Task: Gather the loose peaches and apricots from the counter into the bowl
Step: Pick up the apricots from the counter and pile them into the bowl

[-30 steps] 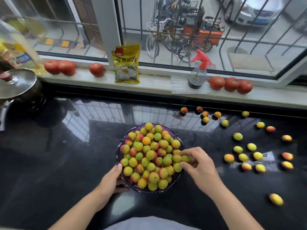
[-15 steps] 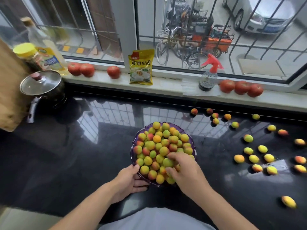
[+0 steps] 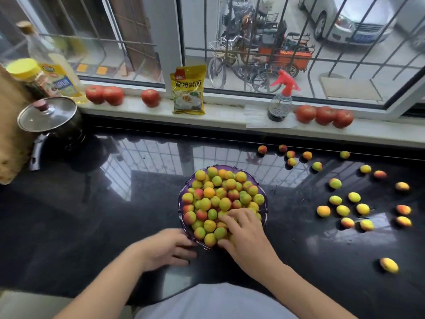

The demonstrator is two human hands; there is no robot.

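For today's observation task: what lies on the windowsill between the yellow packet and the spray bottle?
In the head view, nothing stands between the yellow packet and the spray bottle; only bare windowsill and the bottle's white paper.

Purple bowl — yellow-green, red-blushed fruit — on a glossy black counter.

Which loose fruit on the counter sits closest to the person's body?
The lone yellow-orange fruit at the far lower right, well apart from and below the main scatter to the right of the bowl.
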